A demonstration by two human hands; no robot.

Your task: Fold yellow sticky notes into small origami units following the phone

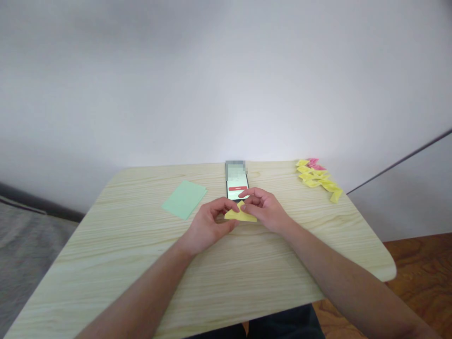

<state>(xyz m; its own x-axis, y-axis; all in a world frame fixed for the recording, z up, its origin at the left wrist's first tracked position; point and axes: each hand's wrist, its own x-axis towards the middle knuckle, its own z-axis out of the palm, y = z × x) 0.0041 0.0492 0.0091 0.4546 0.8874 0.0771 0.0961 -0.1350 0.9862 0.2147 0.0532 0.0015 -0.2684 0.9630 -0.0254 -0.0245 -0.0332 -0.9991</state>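
A piece of yellow paper [247,217], folded into a low triangle with a long lower edge, is between my two hands just above the tabletop. My left hand [212,221] pinches its left part, thumb below and fingers on top. From the other side my right hand [265,207] grips the paper near its middle, with thumb and fingers close together and the index finger reaching over the phone's lower end. The phone [237,180] lies behind the paper with its screen lit. Part of the paper's upper face is covered by my fingertips.
Green paper squares [185,199] lie stacked to the left on the light wooden table [247,273]. Several folded yellow paper pieces [314,176] and some pink ones [315,163] sit near the right edge. A white wall [212,84] stands behind the table.
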